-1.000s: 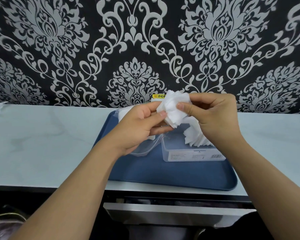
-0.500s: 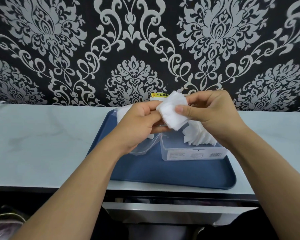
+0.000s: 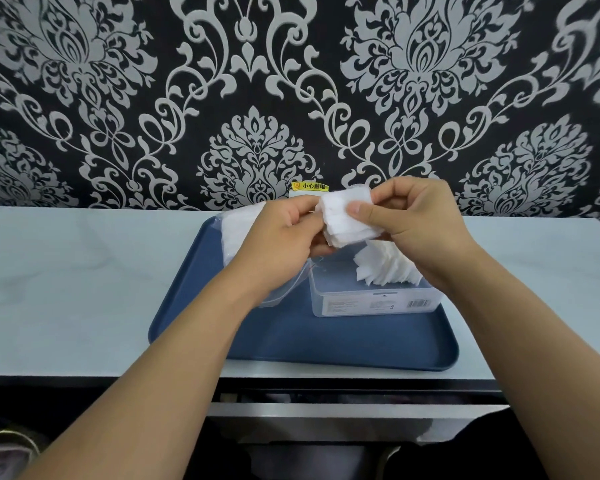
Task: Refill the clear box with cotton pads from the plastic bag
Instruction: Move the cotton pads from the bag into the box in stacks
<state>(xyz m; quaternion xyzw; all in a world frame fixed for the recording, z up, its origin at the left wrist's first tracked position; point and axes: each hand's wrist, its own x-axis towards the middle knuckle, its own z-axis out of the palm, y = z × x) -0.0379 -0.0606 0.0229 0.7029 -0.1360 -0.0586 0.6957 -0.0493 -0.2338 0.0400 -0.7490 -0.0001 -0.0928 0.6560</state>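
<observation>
- Cotton pads [image 3: 349, 220] in a small stack are held up between both hands, above the blue tray [image 3: 326, 344] and over the rear edge of the clear box [image 3: 371, 299]; the stack looks uneven, its edges fanned rather than flush
- the right hand [image 3: 416, 220] pinches the stack's right side, thumb on the near face and fingers curled behind; the left hand [image 3: 284, 233] grasps the left side with curled fingers, though exactly how its fingertips lie on the pads is hidden
- the clear box stands open on the tray, label towards the person; more pads [image 3: 385, 268] already lean in its right-hand part, tilted and splayed, while its left-hand part looks bare
- the plastic bag [image 3: 236, 230] lies on the tray's left side behind the left hand, pads showing white through it (how many remain cannot be told)
- step in hand, as a judgement: squaring up a batch taken from the bag before it goes into the box; the refill seems partly done
- the next move would call for lowering the stack into the free space beside the leaning pads, keeping the pinch firm so that loose pads do not slip out, then letting go only once the stack rests inside the box's walls
</observation>
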